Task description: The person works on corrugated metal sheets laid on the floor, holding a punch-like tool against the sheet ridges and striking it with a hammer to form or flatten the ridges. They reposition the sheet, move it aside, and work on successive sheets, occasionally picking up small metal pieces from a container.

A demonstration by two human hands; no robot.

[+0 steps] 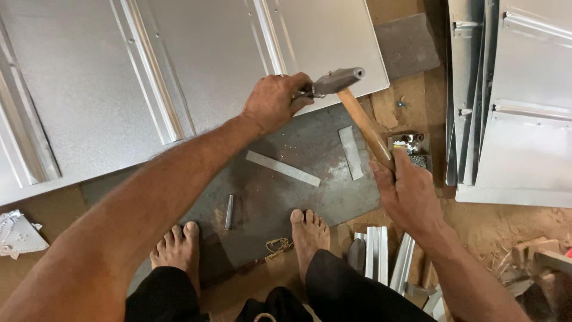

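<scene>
My right hand (408, 197) grips the wooden handle of a hammer (363, 122), whose steel head is raised near the lower edge of a large ribbed galvanised metal sheet (179, 65). My left hand (275, 101) is closed around a small metal tool held against that sheet edge, right beside the hammer head. Below both hands lies a dark steel plate (286, 197) on the floor. Two flat metal strips (283, 168) rest on it, and a short metal rod (229, 211) lies near my bare feet (308, 229).
A stack of folded sheet-metal panels (524, 119) stands at the right. A small box of fasteners (412, 146) sits by the hammer handle. Metal channel offcuts (378, 250) and wood scraps (536, 253) lie at the lower right. A white crumpled piece (18, 235) is at the left edge.
</scene>
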